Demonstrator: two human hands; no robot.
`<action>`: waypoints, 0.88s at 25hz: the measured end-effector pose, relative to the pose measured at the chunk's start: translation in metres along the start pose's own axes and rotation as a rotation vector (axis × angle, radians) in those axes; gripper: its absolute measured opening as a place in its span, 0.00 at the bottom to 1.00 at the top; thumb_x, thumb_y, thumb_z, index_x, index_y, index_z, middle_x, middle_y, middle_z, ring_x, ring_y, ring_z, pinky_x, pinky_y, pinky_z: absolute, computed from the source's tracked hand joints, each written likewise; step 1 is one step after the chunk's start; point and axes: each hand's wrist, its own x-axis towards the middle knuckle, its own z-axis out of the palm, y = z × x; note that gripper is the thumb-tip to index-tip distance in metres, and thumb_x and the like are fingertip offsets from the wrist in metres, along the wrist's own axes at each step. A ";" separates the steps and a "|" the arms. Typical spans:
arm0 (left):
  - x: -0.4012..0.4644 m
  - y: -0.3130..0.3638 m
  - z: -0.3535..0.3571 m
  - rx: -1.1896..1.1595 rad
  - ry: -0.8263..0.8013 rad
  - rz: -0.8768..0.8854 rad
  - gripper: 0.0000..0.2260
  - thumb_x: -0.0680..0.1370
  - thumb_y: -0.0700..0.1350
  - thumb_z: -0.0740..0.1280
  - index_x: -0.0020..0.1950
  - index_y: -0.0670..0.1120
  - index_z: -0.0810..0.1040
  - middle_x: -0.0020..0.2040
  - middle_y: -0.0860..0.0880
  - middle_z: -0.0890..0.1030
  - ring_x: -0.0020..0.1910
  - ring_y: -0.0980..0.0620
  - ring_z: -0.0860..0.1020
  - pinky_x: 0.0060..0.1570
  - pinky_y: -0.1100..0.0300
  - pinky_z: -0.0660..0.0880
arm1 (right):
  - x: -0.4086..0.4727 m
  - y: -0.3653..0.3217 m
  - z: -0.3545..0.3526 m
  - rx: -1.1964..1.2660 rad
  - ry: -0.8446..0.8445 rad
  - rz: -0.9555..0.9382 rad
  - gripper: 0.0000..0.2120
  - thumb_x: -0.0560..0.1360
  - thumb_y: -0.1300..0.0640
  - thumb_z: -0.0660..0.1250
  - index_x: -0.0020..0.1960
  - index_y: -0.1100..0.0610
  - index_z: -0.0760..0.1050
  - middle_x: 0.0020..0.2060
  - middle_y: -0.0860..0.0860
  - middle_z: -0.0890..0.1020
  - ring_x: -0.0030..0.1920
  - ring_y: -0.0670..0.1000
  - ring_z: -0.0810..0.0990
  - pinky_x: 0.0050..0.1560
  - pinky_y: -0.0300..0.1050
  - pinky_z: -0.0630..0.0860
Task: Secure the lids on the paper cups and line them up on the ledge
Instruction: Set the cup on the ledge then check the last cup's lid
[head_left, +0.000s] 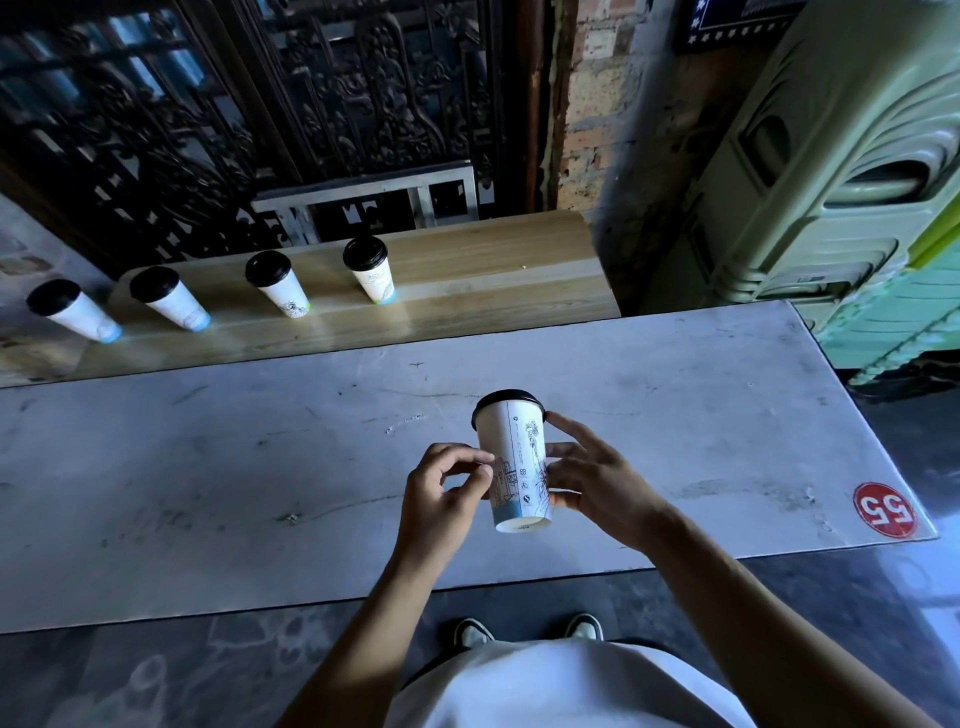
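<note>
We had one paper cup (517, 462) up off the tabletop (311, 467), tipped so its bottom faced us and its black lid (509, 400) pointed away toward the ledge (467, 291). Our left hand (447, 499) was curled against the cup's left side, thumb and first fingers pinched lightly on the wall near the base. Our right hand (592, 478) was more open: its lower fingers cradled the right side of the cup, while the forefinger reached up to touch the rim of the lid. So both hands had hold of the same cup, neither one clamped hard.

The lid looked seated all round, though we could not see its far edge, so we judged this to be the checking or last pressing of the lid rather than the fitting of it.

On the ledge beyond the tabletop four lidded cups already stood in a row, well apart from each other: the far-left cup (72, 312), the second cup (169, 299), the third cup (278, 283) and the fourth cup (370, 270). The ledge was bare to the right of the fourth.

The next move, as we judged it, called for a final press round the rim, then turning the cup upright and reaching forward to set it down right of the fourth cup, keeping the same spacing. The paper wall would dent if squeezed, so a light hold suited.
</note>
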 end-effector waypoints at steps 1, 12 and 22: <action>0.000 -0.002 0.000 -0.010 0.003 -0.016 0.04 0.75 0.37 0.73 0.46 0.44 0.85 0.51 0.46 0.83 0.51 0.53 0.83 0.46 0.62 0.81 | 0.000 0.000 0.000 0.008 -0.002 -0.009 0.29 0.78 0.72 0.65 0.75 0.50 0.70 0.53 0.58 0.84 0.45 0.55 0.85 0.45 0.49 0.82; -0.001 -0.004 -0.001 -0.012 -0.022 -0.111 0.14 0.69 0.51 0.75 0.51 0.48 0.82 0.46 0.55 0.86 0.47 0.59 0.84 0.44 0.61 0.82 | 0.004 0.001 0.001 0.059 -0.027 -0.048 0.33 0.71 0.69 0.73 0.74 0.54 0.70 0.57 0.66 0.81 0.51 0.58 0.84 0.50 0.53 0.82; 0.005 -0.004 -0.008 0.015 -0.032 -0.155 0.16 0.68 0.50 0.76 0.55 0.53 0.81 0.53 0.56 0.86 0.50 0.57 0.85 0.50 0.54 0.83 | 0.015 0.004 0.005 -0.089 -0.119 -0.060 0.17 0.78 0.69 0.67 0.66 0.64 0.79 0.61 0.64 0.84 0.59 0.62 0.84 0.60 0.50 0.81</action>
